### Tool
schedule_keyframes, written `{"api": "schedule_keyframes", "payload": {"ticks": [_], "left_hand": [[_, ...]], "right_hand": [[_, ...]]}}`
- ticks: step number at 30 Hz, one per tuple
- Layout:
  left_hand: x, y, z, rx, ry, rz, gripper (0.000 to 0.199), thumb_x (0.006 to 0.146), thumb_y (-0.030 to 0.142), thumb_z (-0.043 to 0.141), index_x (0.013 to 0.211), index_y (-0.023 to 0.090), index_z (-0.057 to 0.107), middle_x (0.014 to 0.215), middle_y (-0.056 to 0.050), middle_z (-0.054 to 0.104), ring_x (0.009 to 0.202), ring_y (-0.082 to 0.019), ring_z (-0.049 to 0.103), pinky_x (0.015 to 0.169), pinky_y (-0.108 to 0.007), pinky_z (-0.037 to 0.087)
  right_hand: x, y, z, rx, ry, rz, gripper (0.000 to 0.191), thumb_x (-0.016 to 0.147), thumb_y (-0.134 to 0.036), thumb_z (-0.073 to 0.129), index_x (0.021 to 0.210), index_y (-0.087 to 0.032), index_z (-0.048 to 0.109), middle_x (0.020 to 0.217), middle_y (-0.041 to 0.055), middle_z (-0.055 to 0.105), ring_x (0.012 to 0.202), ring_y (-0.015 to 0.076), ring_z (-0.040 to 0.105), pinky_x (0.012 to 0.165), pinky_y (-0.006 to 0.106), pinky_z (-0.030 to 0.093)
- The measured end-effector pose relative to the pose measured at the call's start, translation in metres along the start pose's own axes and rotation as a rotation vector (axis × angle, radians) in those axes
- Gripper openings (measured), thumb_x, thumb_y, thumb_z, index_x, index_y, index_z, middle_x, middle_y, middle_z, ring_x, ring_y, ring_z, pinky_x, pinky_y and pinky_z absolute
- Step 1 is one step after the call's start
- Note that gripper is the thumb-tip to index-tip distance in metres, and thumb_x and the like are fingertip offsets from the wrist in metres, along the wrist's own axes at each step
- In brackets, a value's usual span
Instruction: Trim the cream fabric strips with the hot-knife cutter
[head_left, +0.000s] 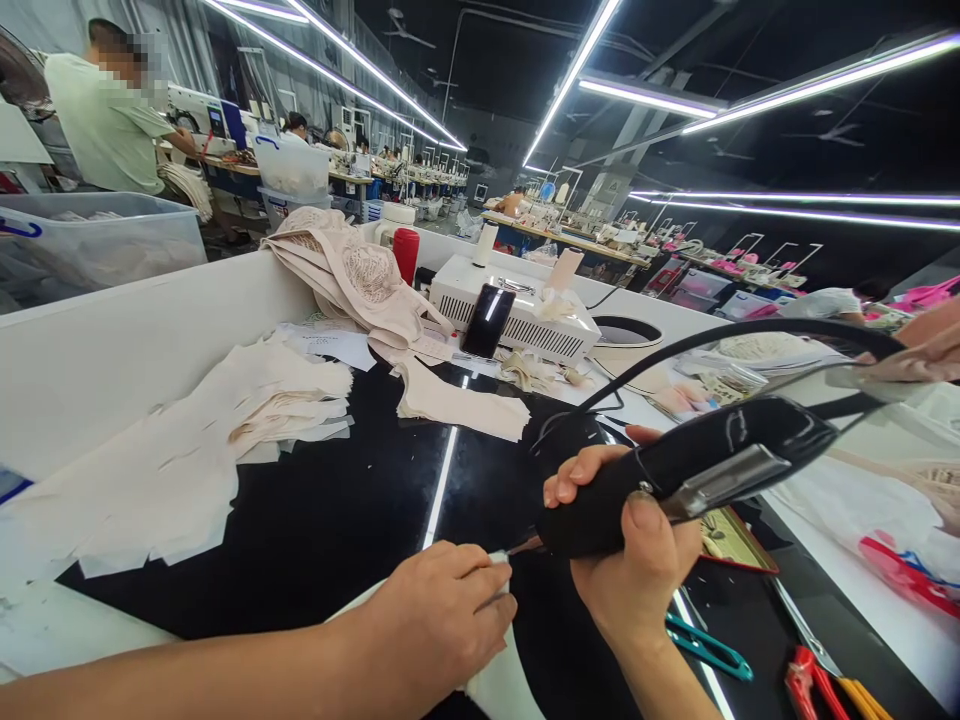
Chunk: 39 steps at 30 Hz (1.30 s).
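Observation:
My right hand [649, 570] is wrapped around a black corded hand tool [720, 450], which looks like a hot knife, with a metal lever along its side. Its thin metal tip [527, 543] points left, close to the edge of a white fabric piece [506, 675]. My left hand [442, 610] pinches this fabric with the fingers closed, and part of the cloth is hidden beneath the hand. Both hands are above the glossy black work surface [315, 530]. A beige fabric strip [461, 402] lies farther back on it.
Stacked cream fabric pieces [180, 450] cover the left side, with beige bras [345, 265] behind. A phone [487, 320] leans against a white vented box [525, 310]. At right lie teal snips [709, 645], red-handled scissors [806, 680] and a tray [731, 540]. A co-worker [112, 110] sits back left.

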<state>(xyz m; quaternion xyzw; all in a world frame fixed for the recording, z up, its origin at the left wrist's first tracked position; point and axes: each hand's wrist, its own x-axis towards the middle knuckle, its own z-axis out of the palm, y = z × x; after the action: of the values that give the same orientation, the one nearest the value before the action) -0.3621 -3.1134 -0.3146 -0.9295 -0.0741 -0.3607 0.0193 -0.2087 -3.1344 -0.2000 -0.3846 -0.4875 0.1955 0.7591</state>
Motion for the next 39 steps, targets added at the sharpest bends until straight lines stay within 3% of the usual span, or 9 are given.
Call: {"api": "schedule_keyframes", "payload": {"ticks": [14,22,29,34,39], "left_hand": [[0.002,0.0,0.001,0.05,-0.009,0.029,0.015,0.109,0.027,0.059,0.109,0.014,0.068,0.117,-0.002,0.077,0.112,-0.011,0.069,0.102,-0.027,0.051],[0.002,0.0,0.001,0.058,0.036,0.029,0.02,0.111,0.025,0.052,0.11,0.014,0.068,0.116,-0.002,0.077,0.11,-0.012,0.069,0.099,-0.027,0.052],[0.002,-0.001,0.001,0.043,0.039,0.025,0.015,0.108,0.023,0.057,0.109,0.014,0.068,0.117,-0.004,0.076,0.106,-0.014,0.07,0.093,-0.029,0.055],[0.003,-0.018,-0.007,0.001,-0.022,-0.01,0.011,0.103,0.019,0.063,0.113,0.015,0.067,0.122,-0.005,0.075,0.107,-0.018,0.069,0.091,-0.034,0.056],[0.008,-0.046,-0.022,0.049,-0.095,-0.065,0.015,0.104,0.016,0.06,0.117,0.015,0.067,0.123,-0.007,0.075,0.109,-0.023,0.07,0.091,-0.038,0.057]], "right_hand": [[-0.002,0.001,0.007,0.028,0.002,0.015,0.034,0.085,-0.04,0.079,0.113,-0.028,0.062,0.077,-0.0042,0.066,0.057,0.0144,0.061,0.052,0.029,0.055],[-0.006,0.002,0.011,0.028,-0.033,0.006,0.037,0.086,-0.042,0.078,0.116,-0.028,0.061,0.077,-0.0041,0.066,0.057,0.0148,0.062,0.053,0.029,0.056],[-0.004,-0.001,0.005,0.003,-0.046,-0.003,0.041,0.086,-0.043,0.081,0.119,-0.028,0.062,0.08,-0.0036,0.067,0.061,0.0152,0.063,0.057,0.031,0.058],[0.003,-0.022,-0.01,-0.189,-0.095,-0.018,0.044,0.081,-0.042,0.088,0.116,-0.026,0.065,0.093,0.0017,0.071,0.081,0.0194,0.07,0.076,0.037,0.062],[-0.006,-0.041,-0.017,-0.112,-0.048,-0.023,0.038,0.082,-0.043,0.087,0.11,-0.027,0.066,0.085,-0.0012,0.067,0.061,0.0157,0.064,0.054,0.031,0.059]]}}
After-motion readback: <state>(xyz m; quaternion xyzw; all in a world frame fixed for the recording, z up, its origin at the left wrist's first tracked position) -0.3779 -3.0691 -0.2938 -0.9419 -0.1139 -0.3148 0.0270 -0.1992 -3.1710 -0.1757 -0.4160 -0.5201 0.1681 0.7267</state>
